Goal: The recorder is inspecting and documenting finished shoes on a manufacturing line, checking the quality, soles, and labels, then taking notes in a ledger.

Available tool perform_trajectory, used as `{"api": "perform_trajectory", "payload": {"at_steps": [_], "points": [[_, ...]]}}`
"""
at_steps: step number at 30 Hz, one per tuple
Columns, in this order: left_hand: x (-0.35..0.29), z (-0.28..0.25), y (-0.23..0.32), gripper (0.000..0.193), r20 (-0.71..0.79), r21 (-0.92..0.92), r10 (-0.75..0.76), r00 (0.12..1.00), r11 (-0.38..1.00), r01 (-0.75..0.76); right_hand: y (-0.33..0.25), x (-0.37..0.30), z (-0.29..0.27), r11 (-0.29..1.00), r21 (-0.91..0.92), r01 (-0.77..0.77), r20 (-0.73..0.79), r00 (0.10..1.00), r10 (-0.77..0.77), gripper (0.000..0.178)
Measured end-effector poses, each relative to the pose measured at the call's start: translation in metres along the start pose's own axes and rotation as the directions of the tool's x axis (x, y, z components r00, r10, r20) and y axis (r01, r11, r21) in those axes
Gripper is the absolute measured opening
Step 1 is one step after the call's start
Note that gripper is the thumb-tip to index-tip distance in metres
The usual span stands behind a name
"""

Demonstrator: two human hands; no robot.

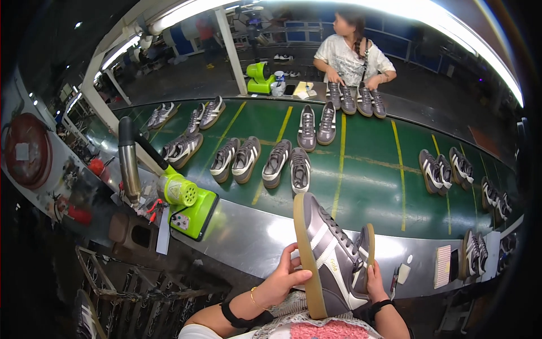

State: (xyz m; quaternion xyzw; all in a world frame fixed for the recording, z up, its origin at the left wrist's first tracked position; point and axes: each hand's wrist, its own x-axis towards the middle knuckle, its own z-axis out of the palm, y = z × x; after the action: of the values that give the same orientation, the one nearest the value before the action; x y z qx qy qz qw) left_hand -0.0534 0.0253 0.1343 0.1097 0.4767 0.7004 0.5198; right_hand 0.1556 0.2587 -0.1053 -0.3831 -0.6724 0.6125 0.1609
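Note:
My left hand (286, 278) grips a grey sneaker (329, 257) with white stripes and a gum-brown sole. It is tilted toe up, its sole facing left. Close on its right, my right hand (375, 284) holds a second sneaker (366, 254) like it, partly hidden behind the first. Both shoes are above the near metal ledge (254, 229). Just beyond them, a pair of matching sneakers (301, 170) stands on the green conveyor belt (367, 186), which is marked with yellow lines.
More sneaker pairs (236, 160) stand along the belt. A green hot-air machine (192, 206) with a metal nozzle (129, 169) is at left. A notepad (443, 265) and a small tool (402, 274) lie on the right. Across the belt, a co-worker (355, 56) handles shoes.

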Motion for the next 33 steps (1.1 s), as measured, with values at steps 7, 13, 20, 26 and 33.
{"api": "perform_trajectory", "payload": {"at_steps": [7, 13, 20, 26, 33], "points": [[0.024, 0.019, 0.006, 0.063, -0.014, -0.044, 0.118, 0.993, 0.992, -0.118, 0.031, 0.021, -0.040, 0.974, -0.188, -0.128, -0.026, 0.992, 0.125, 0.045], [0.050, 0.040, -0.015, 0.060, 0.026, -0.044, -0.004, 1.000, 0.999, 0.005, 0.030, -0.002, -0.130, 0.989, 0.044, -0.139, -0.309, 0.940, 0.145, 0.043], [0.074, 0.075, -0.040, 0.056, 0.029, -0.009, -0.106, 0.994, 0.994, 0.107, 0.074, -0.037, -0.249, 0.960, -0.047, -0.277, -0.659, 0.731, 0.179, 0.034], [0.069, 0.122, -0.042, 0.047, -0.082, 0.051, -0.046, 0.996, 0.997, 0.050, 0.119, -0.029, -0.297, 0.937, -0.106, -0.332, -0.785, 0.607, 0.126, 0.030], [0.090, 0.118, -0.047, 0.057, 0.000, 0.012, -0.050, 0.999, 0.999, 0.050, 0.146, -0.012, -0.283, 0.983, -0.007, -0.181, -0.640, 0.756, 0.135, 0.022]]}}
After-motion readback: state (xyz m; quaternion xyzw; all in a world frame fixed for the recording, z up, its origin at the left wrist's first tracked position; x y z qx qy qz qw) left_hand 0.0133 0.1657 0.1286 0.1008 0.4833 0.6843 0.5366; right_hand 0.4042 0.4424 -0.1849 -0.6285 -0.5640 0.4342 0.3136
